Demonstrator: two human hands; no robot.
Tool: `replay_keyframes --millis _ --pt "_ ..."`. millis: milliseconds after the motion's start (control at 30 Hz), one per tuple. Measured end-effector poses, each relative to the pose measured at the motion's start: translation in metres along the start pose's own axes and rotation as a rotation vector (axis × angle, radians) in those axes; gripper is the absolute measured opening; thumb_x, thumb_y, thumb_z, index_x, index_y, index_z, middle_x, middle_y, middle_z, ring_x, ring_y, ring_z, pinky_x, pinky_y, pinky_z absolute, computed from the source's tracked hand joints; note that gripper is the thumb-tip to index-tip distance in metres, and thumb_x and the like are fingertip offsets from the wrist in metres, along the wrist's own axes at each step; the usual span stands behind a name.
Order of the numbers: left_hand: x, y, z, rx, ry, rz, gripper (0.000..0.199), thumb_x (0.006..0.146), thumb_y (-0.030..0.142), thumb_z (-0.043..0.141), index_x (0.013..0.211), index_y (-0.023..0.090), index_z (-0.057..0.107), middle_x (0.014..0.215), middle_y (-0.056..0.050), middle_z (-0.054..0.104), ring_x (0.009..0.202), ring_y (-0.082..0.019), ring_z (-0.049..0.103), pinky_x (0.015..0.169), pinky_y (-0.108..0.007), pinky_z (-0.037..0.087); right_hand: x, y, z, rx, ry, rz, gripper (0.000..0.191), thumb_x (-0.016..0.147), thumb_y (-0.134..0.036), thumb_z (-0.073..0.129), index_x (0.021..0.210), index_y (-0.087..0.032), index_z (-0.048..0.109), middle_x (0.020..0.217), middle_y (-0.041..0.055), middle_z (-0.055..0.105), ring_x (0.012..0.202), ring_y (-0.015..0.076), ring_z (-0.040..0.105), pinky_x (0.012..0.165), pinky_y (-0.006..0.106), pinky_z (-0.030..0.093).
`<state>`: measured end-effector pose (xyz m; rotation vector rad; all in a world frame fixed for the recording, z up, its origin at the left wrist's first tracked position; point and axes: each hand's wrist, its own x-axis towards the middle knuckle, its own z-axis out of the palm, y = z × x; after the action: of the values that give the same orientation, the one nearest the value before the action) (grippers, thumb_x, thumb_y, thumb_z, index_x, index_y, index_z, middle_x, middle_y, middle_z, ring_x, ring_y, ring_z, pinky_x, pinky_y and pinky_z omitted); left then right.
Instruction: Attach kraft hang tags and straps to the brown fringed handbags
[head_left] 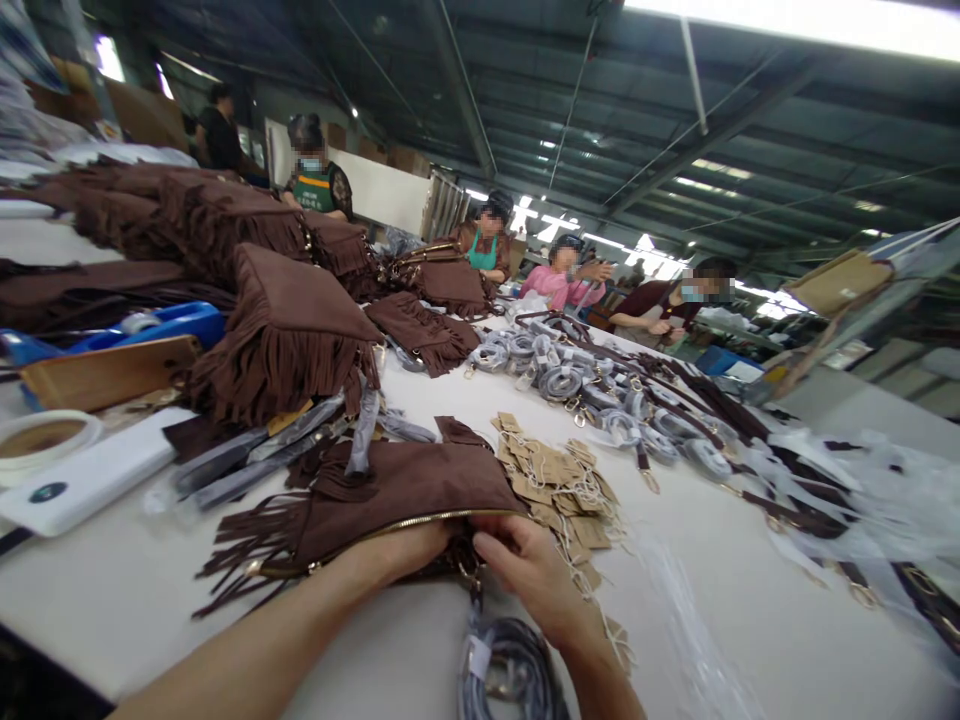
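A brown fringed bag (405,485) lies on its side in front of me, its gold zip (409,521) along the near edge. My left hand (420,547) reaches into the zip opening, and its fingers are hidden inside. At the right end of the opening, my right hand (529,570) is closed, with thumb and fingers pinching the bag's edge. Below it, a metal clasp (470,572) hangs by the bag, and a coiled strap in clear wrap (514,670) lies on the table. Beside the bag, kraft paper tags (540,465) with white strings are piled.
More fringed bags (300,310) are heaped at the left. Wrapped straps (562,380) cover the far right, near plastic film (885,490). A blue tape dispenser (150,325), a tape roll (45,445) and a white device (97,470) sit left. Several co-workers are across the table (712,590).
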<state>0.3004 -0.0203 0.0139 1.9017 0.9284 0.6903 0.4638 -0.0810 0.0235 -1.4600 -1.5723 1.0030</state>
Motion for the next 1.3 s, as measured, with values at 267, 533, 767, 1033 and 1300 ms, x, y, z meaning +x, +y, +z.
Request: replay_keyframes --millis 267,533,767,1033,1300 --pt "-0.020 0.016 -0.014 -0.255 -0.075 -0.002 0.017 0.071 0.023 0.057 0.058 0.017 0.047 0.057 0.006 0.042 0.059 -0.010 0.037 0.054 -0.023 0.026 -0.002 0.002 -0.008 0.721 -0.101 0.197 0.042 0.055 -0.037 0.092 0.088 -0.019 0.073 0.084 0.0036 0.074 0.075 0.0144 0.068 0.073 0.027 0.054" --pt "-0.008 0.006 -0.004 -0.677 -0.052 -0.120 0.023 0.065 0.036 0.069 0.067 0.016 0.057 0.060 0.001 0.060 0.053 -0.011 0.050 0.055 -0.023 0.039 0.007 0.015 0.002 0.590 0.070 0.103 0.034 0.066 -0.043 0.087 0.078 -0.016 0.071 0.065 0.0009 0.070 0.060 0.0138 0.066 0.065 0.027 0.054" --pt "-0.008 0.001 0.002 -0.883 -0.053 -0.175 0.027 0.059 0.024 0.077 0.083 0.013 0.071 0.077 -0.003 0.072 0.069 -0.012 0.062 0.071 -0.024 0.045 0.007 0.010 0.001 0.457 0.177 0.013 0.038 0.069 -0.050 0.083 0.084 -0.017 0.071 0.068 0.0004 0.070 0.059 0.0143 0.065 0.061 0.027 0.053" --pt "-0.005 -0.002 0.004 -0.638 0.149 -0.113 0.012 0.059 0.023 0.069 0.067 0.016 0.072 0.065 0.000 0.067 0.064 -0.014 0.056 0.066 -0.025 0.044 0.004 0.011 0.005 0.326 0.170 -0.078 0.038 0.080 -0.056 0.071 0.083 -0.018 0.071 0.073 0.0026 0.069 0.063 0.0183 0.069 0.063 0.031 0.059" --pt "-0.007 -0.002 0.007 -0.469 0.150 -0.096 0.021 0.070 0.032 0.057 0.071 0.014 0.066 0.064 -0.001 0.063 0.052 -0.013 0.051 0.052 -0.024 0.041 0.003 0.022 0.007 0.094 0.152 -0.172 0.034 0.091 -0.051 0.060 0.086 -0.019 0.070 0.077 0.0044 0.072 0.069 0.0196 0.072 0.067 0.027 0.056"
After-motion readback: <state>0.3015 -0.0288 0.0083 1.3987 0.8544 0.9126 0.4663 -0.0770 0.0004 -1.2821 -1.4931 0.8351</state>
